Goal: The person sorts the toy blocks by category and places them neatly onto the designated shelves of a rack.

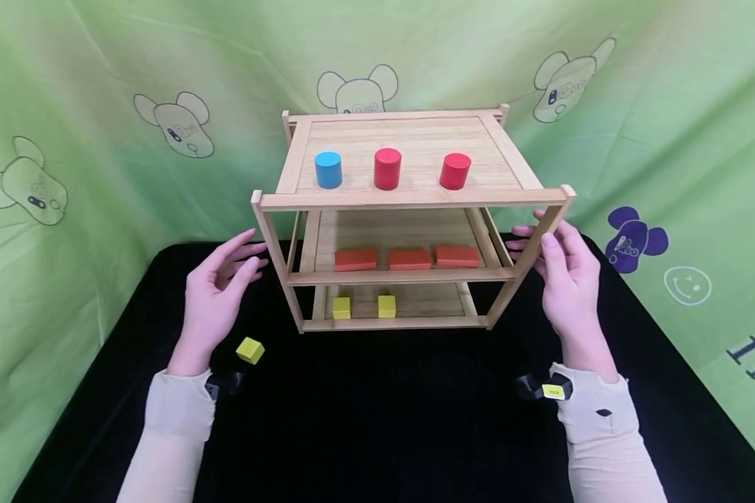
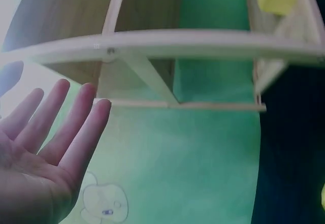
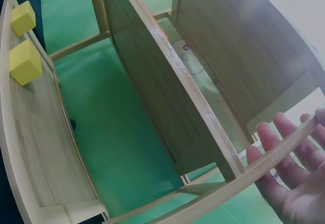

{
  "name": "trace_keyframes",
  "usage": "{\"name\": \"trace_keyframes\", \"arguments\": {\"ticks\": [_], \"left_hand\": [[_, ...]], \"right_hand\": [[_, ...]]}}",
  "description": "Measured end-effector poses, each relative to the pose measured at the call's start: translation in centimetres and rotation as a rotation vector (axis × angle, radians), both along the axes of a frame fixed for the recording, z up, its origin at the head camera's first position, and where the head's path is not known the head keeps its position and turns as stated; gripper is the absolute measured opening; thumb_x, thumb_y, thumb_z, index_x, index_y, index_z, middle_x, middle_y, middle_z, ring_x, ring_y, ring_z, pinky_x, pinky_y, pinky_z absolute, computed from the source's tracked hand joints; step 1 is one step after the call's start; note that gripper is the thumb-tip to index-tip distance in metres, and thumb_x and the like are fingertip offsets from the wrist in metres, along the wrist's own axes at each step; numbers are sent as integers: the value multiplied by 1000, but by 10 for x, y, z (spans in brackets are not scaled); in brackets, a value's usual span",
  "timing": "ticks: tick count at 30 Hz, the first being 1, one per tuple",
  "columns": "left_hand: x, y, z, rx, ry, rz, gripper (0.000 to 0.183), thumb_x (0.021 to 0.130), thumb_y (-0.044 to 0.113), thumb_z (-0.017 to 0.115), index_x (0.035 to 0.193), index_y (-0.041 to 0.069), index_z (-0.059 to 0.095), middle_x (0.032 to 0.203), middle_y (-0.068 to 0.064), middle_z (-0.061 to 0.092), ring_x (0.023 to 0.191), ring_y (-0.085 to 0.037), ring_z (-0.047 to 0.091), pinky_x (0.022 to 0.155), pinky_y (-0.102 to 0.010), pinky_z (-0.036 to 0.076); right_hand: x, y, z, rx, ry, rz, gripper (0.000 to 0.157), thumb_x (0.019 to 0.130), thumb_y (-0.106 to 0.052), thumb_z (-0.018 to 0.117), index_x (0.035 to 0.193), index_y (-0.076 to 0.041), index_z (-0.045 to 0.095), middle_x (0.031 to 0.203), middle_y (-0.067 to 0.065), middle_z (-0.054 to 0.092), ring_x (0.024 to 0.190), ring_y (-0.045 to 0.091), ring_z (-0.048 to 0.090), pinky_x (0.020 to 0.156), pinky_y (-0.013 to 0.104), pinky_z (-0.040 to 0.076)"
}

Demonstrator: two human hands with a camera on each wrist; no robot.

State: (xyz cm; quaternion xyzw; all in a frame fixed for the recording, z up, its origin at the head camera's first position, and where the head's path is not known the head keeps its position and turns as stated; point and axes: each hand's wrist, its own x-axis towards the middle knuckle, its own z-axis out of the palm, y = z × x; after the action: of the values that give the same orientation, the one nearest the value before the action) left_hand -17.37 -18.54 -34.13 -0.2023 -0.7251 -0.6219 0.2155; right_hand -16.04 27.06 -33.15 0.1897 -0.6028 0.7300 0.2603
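A three-tier wooden shelf [image 1: 390, 199] stands upright on the black cloth. To its left is my left hand [image 1: 217, 290], fingers loosely extended, holding nothing. My right hand [image 1: 569, 279] is at the right front post, with fingers spread behind it and the thumb on the near side; whether it touches the wood I cannot tell. On top stand a blue cylinder [image 1: 328, 170] and two red cylinders [image 1: 387, 170]. Three orange-red blocks [image 1: 409, 260] lie on the middle tier, and two yellow cubes [image 1: 386, 307] sit on the bottom one. Another yellow cube [image 1: 250, 351] lies near my left wrist.
Black cloth [image 1: 377, 419] covers the surface in front of the shelf. Behind and at both sides hangs a green curtain [image 1: 415, 42] printed with cartoon mouse heads. Each sleeve cuff bears a small dark wrist camera [image 1: 528, 386].
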Motion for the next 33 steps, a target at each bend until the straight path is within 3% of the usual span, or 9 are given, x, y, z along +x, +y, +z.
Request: {"name": "trace_keyframes", "arguments": {"ticks": [2, 5, 9, 14, 20, 24, 29, 33], "left_hand": [[7, -4, 5, -47, -2, 9, 39, 100, -1, 62, 139, 2, 61, 121, -21, 69, 101, -16, 71, 86, -25, 58], [12, -13, 3, -110, -15, 31, 38, 100, -3, 63, 138, -1, 62, 121, -22, 69, 102, -11, 70, 86, -21, 56], [6, -31, -18, -224, -37, 75, 38, 99, 5, 67, 137, 11, 66, 122, -12, 71, 103, -7, 68, 86, -17, 54], [13, -46, -35, -383, -76, 92, 35, 100, 15, 69, 134, 21, 68, 124, 0, 71, 103, -4, 67, 85, -14, 52], [24, -55, -54, -510, -110, 120, 37, 96, 22, 76, 132, 18, 69, 121, 2, 71, 101, -18, 70, 85, -18, 54], [28, -58, -62, -594, -134, 131, 42, 93, 26, 79, 131, 13, 69, 117, -5, 73, 99, -26, 70, 83, -30, 58], [33, -57, -72, -680, -232, 120, 51, 91, 37, 80, 130, 7, 69, 111, -11, 73, 91, -26, 72, 77, -45, 60], [36, -57, -78, -749, -313, 113, 60, 86, 49, 80, 126, 5, 71, 103, -8, 74, 80, -17, 69, 68, -36, 59]], "right_hand": [[0, 0, 0, 7, 2, -9, 34, 108, -7, 47, 137, 8, 55, 114, 24, 67, 96, 30, 70, 91, 34, 57], [1, 0, 1, 23, -1, -38, 34, 109, -9, 47, 136, 8, 56, 112, 23, 68, 95, 29, 71, 90, 34, 58], [0, 0, 1, 26, -7, -50, 34, 109, -9, 47, 136, 8, 56, 111, 22, 69, 93, 29, 71, 89, 34, 58], [0, -1, 1, 22, -14, -46, 35, 109, -10, 48, 137, 8, 56, 111, 21, 69, 94, 29, 71, 89, 34, 58], [1, 1, 1, 29, -15, -42, 33, 108, -10, 49, 136, 6, 58, 111, 20, 69, 94, 29, 70, 88, 33, 59], [0, 2, 1, 29, -12, -36, 33, 108, -9, 49, 137, 6, 58, 111, 21, 69, 93, 30, 70, 88, 33, 59], [0, 2, 0, 14, -6, -17, 34, 108, -8, 49, 137, 7, 57, 111, 22, 68, 94, 31, 70, 90, 34, 58], [0, 2, -1, 2, 6, 3, 34, 108, -6, 48, 137, 9, 56, 111, 23, 67, 95, 32, 69, 92, 34, 57]]}}
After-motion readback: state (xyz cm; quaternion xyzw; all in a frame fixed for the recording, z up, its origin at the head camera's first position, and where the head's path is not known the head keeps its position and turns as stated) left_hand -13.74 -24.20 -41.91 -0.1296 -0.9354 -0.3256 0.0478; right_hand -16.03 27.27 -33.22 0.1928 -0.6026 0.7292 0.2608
